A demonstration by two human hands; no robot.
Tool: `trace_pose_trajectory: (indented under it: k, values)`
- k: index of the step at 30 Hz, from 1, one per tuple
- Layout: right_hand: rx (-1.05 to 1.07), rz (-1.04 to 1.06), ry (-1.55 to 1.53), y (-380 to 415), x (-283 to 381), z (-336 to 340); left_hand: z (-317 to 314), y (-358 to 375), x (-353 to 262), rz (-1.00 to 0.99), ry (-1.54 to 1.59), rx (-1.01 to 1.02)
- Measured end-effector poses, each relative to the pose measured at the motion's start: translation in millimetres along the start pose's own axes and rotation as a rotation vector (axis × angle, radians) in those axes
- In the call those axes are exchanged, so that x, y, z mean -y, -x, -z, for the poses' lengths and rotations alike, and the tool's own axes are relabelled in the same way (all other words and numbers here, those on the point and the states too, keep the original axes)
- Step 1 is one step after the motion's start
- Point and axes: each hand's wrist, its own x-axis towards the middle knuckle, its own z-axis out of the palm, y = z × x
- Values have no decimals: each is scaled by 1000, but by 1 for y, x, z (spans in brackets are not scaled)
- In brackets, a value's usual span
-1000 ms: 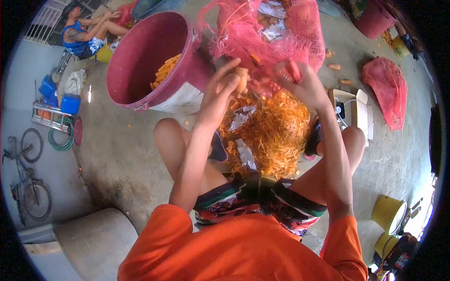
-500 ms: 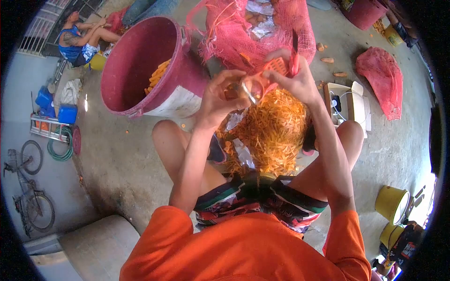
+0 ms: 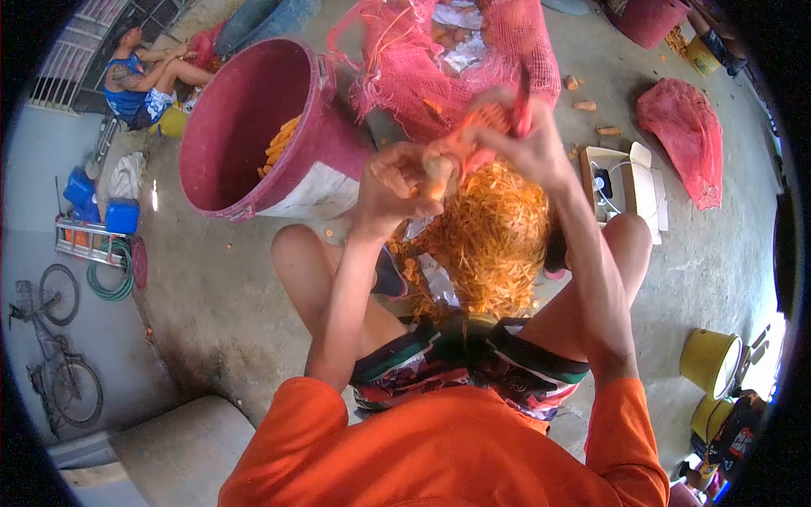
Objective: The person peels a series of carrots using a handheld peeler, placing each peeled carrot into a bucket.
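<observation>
My left hand (image 3: 390, 193) is closed around a carrot (image 3: 437, 179), its pale orange end toward my right hand. In my right hand (image 3: 534, 150), blurred by motion, is an orange peeler (image 3: 483, 125) with a slotted handle, close against the carrot. A red-handled knife (image 3: 524, 114) also sticks up from that hand, its dark blade pointing away from me. Below both hands, between my legs, lies a large heap of orange peelings (image 3: 494, 241). Scraps of paper (image 3: 439, 279) lie at its left side.
A big maroon tub (image 3: 249, 110) with peeled carrots (image 3: 280, 145) leans at the left. Ahead lies an open red mesh sack (image 3: 397, 72). Loose carrots (image 3: 585, 106), a cardboard box (image 3: 629, 190) and another mesh sack (image 3: 683, 139) are at the right. A person (image 3: 139, 80) sits far left.
The peeler and my right hand have shifted slightly and blurred. The carrot in my left hand has turned, showing more of its length. The view has moved a little.
</observation>
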Motion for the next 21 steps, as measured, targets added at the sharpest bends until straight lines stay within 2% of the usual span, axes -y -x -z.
trace_pose_trajectory:
  k: [3, 4, 5, 7, 8, 9, 11, 13, 15, 16, 17, 19, 20, 21]
  values:
    - [-74, -116, 8, -9, -10, 19, -7, -1, -7, 38, 133, -20]
    - [-37, -202, -146, -8, -3, 18, -11, -4, -7, 32, 110, -43]
    - [-36, -197, -143, -3, 4, 14, -10, -6, -5, 26, 111, -41]
    - [86, 10, -44, -2, 22, 2, -7, -8, -1, 12, 55, 2]
    - [74, -149, -195, 1, 15, 2, -4, -7, 1, 13, 53, 0]
    - [75, -160, -199, 2, 7, 7, -4, -3, -2, 18, 83, -14]
    - [-99, -126, -69, -7, -8, 20, -8, -2, -6, 13, 145, -36]
    - [-92, -187, -124, -4, 9, 12, -10, -5, 0, -30, 122, -71]
    - [46, 54, -29, -3, 30, -1, -15, -6, 2, -49, 74, -77]
    - [15, -70, -110, -1, 22, 1, -12, -5, 1, -49, 71, -82]
    - [15, -75, -115, -1, 11, 6, -10, -2, 0, -32, 92, -79]
    - [-125, -190, -53, -11, 1, 18, -12, -1, -2, -4, 141, -67]
    - [-122, -205, -141, -6, 2, 19, -16, -2, -4, -17, 151, -86]
    - [-80, -127, -183, -5, 13, 12, -16, -4, -3, -26, 150, -81]
